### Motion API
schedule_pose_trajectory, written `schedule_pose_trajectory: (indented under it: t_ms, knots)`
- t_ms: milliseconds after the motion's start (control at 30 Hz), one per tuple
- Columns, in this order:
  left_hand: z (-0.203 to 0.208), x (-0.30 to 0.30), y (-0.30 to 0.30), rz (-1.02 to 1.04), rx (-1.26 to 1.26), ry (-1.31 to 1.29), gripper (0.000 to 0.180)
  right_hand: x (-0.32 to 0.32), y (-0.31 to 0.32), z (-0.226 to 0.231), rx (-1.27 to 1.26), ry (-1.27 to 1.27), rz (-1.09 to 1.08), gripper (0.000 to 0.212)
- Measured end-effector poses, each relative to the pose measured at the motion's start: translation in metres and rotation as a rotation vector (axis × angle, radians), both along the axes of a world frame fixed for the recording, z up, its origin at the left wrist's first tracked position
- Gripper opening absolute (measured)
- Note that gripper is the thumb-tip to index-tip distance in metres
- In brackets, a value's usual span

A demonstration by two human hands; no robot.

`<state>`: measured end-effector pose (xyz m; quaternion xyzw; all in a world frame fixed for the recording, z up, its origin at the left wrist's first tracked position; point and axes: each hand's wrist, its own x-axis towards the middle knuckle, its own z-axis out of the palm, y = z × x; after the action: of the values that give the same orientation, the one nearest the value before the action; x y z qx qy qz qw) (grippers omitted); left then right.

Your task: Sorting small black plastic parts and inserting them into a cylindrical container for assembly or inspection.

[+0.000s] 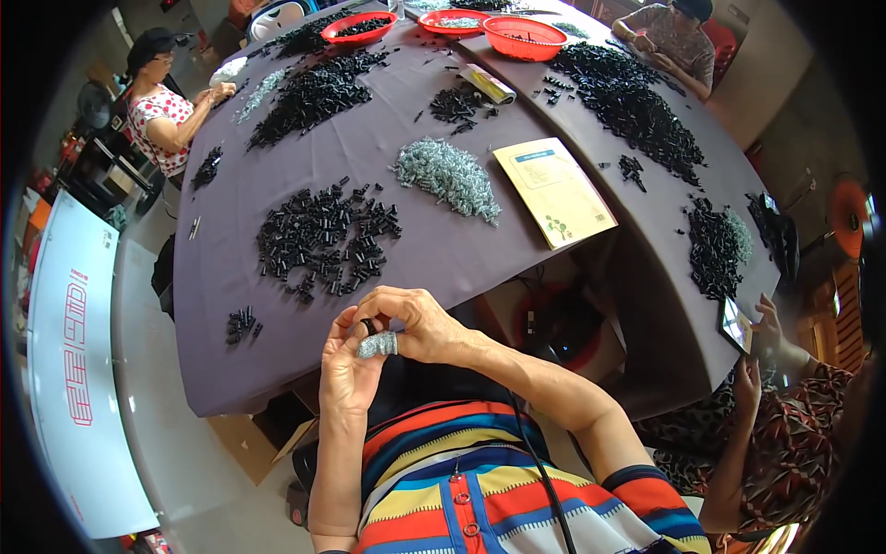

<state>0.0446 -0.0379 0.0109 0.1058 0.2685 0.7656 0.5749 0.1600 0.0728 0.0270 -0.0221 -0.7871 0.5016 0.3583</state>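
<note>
My hands meet just off the table's near edge. My left hand (pixel 345 374) and my right hand (pixel 415 323) are both closed at the fingertips around a small black cylindrical piece (pixel 369 327), partly hidden by the fingers. A grey fabric-like wrap (pixel 377 345) covers what looks like my right thumb. Beyond my hands lies a wide heap of short black cylindrical pieces (pixel 318 242). To its right is a mound of small silvery-grey pieces (pixel 448 177), too small to make out. A smaller cluster of black pieces (pixel 242 324) lies left of my hands.
A yellow booklet (pixel 554 192) lies right of the silvery mound. Red baskets (pixel 525 39) stand at the far end beside large black heaps (pixel 632 106). Other people sit along both sides of the table; one at right holds a phone (pixel 736 325). A white board (pixel 88 369) leans at left.
</note>
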Motion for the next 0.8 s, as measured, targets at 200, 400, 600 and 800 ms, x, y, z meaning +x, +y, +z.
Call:
schedule_pose_trajectory:
  t_ms: [200, 400, 600, 800]
  knots:
    - [-0.014, -0.035, -0.006, 0.159, -0.101, 0.280, 0.018, 0.031, 0.046, 0.016, 0.132, -0.407, -0.198, 0.030]
    - [-0.027, -0.096, -0.029, 0.513, -0.377, 1.119, 0.010, 0.087, 0.111, -0.014, 0.332, -0.566, -0.870, 0.011]
    - [-0.034, -0.130, -0.048, 0.554, -0.605, 1.431, 0.011, 0.086, 0.121, -0.040, 0.365, -0.597, -0.935, 0.011]
    - [-0.029, -0.141, -0.053, 0.599, -0.663, 1.622, 0.010, 0.087, 0.120, -0.041, 0.337, -0.587, -0.937, 0.013]
